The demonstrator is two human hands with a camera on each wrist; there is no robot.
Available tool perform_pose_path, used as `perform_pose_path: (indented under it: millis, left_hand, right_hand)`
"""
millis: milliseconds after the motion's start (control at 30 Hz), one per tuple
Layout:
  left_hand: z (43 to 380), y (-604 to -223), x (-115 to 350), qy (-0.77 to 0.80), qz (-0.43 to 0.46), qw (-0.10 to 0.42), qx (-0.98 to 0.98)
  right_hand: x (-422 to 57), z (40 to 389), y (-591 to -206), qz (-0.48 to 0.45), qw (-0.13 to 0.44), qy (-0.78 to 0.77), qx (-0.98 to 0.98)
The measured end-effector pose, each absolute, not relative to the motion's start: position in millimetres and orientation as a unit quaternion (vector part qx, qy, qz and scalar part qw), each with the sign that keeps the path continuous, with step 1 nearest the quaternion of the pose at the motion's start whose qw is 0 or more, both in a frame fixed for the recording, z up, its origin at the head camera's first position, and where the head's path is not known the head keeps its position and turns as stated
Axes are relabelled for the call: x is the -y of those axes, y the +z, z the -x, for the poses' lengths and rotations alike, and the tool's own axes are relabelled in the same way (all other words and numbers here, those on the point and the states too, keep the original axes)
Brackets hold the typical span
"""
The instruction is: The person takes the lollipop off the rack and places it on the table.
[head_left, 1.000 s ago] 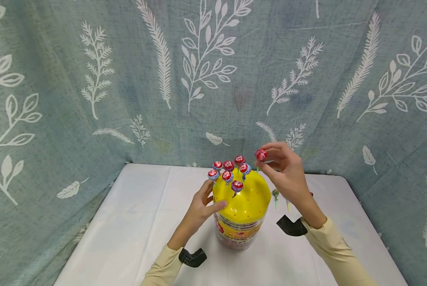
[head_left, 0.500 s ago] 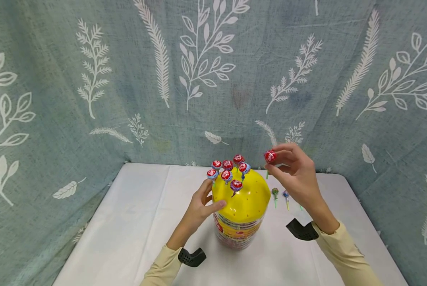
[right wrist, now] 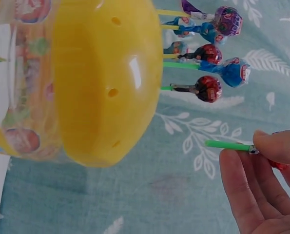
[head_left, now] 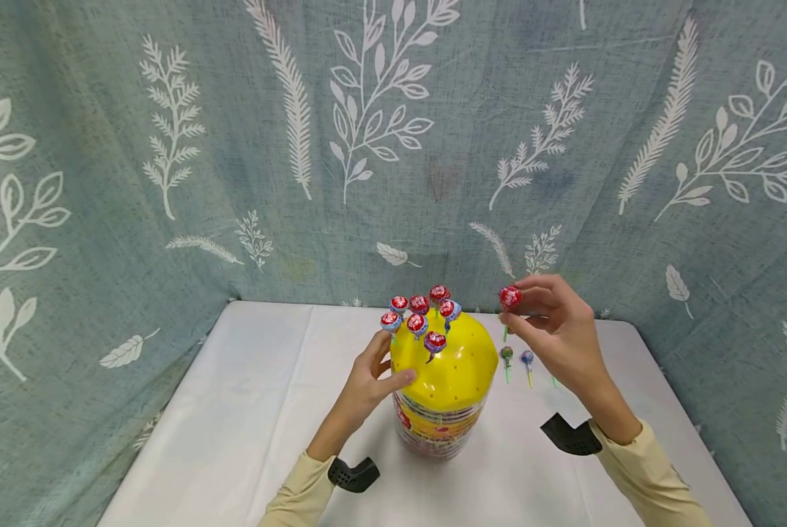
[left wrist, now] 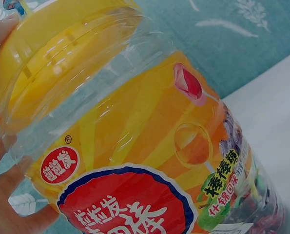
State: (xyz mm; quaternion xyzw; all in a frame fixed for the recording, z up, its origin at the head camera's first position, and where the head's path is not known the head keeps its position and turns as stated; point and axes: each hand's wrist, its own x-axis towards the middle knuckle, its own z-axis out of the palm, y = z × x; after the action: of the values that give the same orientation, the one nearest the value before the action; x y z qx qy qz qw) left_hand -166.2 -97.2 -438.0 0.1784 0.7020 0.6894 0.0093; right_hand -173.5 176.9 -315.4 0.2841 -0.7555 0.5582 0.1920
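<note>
A clear plastic candy jar (head_left: 441, 427) with an orange and yellow label stands upright on the table. Its domed yellow lid (head_left: 462, 373) has small holes, and several wrapped lollipops (head_left: 417, 324) stand in the far left part. My left hand (head_left: 367, 380) grips the jar's left side at the lid, thumb on top. To the right of the lid, my right hand (head_left: 561, 333) pinches a red-wrapped lollipop (head_left: 509, 296) in the air. Its green stick (right wrist: 227, 145) points toward the lid in the right wrist view, apart from it. Fingers partly hide the wrapped head there.
Right of the jar, a green-wrapped lollipop (head_left: 506, 353) and a blue-wrapped lollipop (head_left: 528, 359) lie on the white tablecloth (head_left: 248, 410). Another green stick (head_left: 555, 382) shows beside my right wrist. A leaf-patterned curtain (head_left: 433, 146) encloses the table's back and sides.
My right hand has moved right and slightly down, away from the lid, still pinching the red lollipop. Lollipops lying on the table have come into view. My left hand stays on the jar.
</note>
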Motion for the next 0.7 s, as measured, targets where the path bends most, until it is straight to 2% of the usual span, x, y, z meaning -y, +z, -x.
perform_pose_path:
  millis: [700]
  left_hand:
    - [166.9, -439.3, 96.9, 0.693, -0.181, 0.004, -0.698]
  right_hand:
    - [-200.3, 166.9, -343.4, -0.243, 0.169, 0.545, 0.785]
